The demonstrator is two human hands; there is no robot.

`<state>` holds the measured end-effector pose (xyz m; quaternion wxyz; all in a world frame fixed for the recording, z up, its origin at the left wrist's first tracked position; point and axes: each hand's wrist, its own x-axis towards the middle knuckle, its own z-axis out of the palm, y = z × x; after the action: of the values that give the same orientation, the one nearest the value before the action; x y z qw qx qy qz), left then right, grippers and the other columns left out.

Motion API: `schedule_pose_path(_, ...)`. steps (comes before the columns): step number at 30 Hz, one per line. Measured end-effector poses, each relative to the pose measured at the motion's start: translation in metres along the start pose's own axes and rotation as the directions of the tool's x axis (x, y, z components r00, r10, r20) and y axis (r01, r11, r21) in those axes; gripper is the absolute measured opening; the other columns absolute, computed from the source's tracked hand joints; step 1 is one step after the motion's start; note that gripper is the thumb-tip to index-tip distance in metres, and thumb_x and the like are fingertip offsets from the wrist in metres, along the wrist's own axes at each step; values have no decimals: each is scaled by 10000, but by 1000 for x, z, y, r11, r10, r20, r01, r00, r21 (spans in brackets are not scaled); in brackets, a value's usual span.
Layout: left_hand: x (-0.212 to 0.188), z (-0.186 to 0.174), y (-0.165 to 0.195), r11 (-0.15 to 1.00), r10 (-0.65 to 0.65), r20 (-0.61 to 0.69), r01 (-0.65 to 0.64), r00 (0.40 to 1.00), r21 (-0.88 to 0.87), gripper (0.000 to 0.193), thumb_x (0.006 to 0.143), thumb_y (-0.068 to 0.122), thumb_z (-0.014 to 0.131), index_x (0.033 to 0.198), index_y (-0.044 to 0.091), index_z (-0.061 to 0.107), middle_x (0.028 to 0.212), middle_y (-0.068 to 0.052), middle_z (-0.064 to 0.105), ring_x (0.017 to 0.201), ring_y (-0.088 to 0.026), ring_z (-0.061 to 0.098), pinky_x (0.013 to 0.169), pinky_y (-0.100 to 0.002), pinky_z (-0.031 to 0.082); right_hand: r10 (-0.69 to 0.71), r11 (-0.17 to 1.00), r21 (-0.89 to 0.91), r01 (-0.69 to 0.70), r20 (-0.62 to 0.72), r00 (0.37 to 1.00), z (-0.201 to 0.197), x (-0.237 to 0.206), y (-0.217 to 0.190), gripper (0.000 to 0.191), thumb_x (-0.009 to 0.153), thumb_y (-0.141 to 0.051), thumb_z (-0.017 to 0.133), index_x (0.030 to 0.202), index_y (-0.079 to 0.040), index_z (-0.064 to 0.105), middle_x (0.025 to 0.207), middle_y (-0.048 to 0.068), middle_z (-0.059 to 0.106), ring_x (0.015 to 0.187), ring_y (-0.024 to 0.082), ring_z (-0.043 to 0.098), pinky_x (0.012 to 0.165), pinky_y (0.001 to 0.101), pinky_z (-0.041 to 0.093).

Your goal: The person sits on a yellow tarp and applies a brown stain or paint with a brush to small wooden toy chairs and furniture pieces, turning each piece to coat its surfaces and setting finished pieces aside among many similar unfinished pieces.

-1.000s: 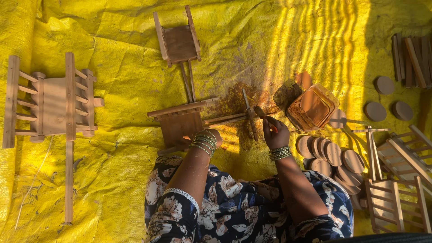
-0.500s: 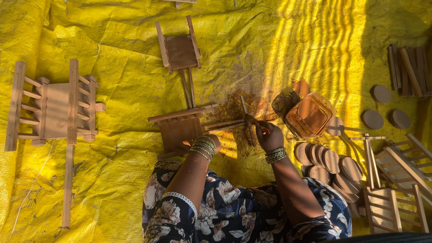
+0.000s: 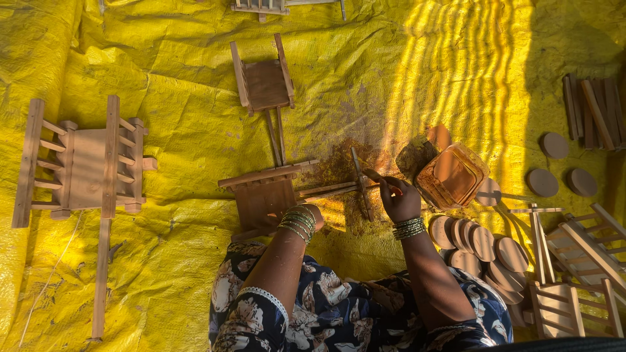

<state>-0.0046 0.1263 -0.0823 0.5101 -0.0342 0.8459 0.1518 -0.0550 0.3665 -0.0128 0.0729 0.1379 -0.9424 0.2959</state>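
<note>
While the left hand (image 3: 312, 215) presses flat on the wooden toy cart (image 3: 264, 195), the right hand (image 3: 399, 202) grips a brush (image 3: 378, 177) over its shaft; the open stain tub (image 3: 453, 176), just right, could tip.

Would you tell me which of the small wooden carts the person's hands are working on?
The darker cart directly before the knees; the left hand steadies it, while the others lie untouched.
</note>
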Motion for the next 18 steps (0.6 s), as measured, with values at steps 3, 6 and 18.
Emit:
schedule_pose_path(3, 3, 2, 3, 1000, 11, 2, -11, 1000, 21, 319, 962, 214, 570, 1104, -5, 754, 1156, -243, 721, 1049, -352, 711, 931, -552, 516, -30, 999, 29, 30, 20, 999, -3, -3, -2, 245, 963, -322, 681, 1038, -113, 784, 863, 154, 758, 701, 296, 737, 607, 410, 572)
schedule_pose_path(6, 6, 4, 5, 999, 20, 3, -20, 1000, 30, 318, 960, 213, 575, 1105, -5, 757, 1155, -244, 725, 1048, -351, 714, 928, -549, 521, -5, 1000, -12, 4, -22, 1000, -6, -7, -4, 220, 955, -308, 689, 1003, -122, 797, 861, 145, 763, 699, 303, 736, 610, 421, 568)
schedule_pose_path(18, 8, 0, 16, 997, 55, -14, -54, 998, 50, 319, 957, 219, 591, 1113, 1, 764, 1155, -248, 735, 1047, -351, 724, 924, -536, 538, -25, 992, -119, 50, 203, 979, -32, -35, 7, 190, 910, -298, 712, 909, -130, 801, 790, 160, 753, 691, 338, 722, 633, 435, 568)
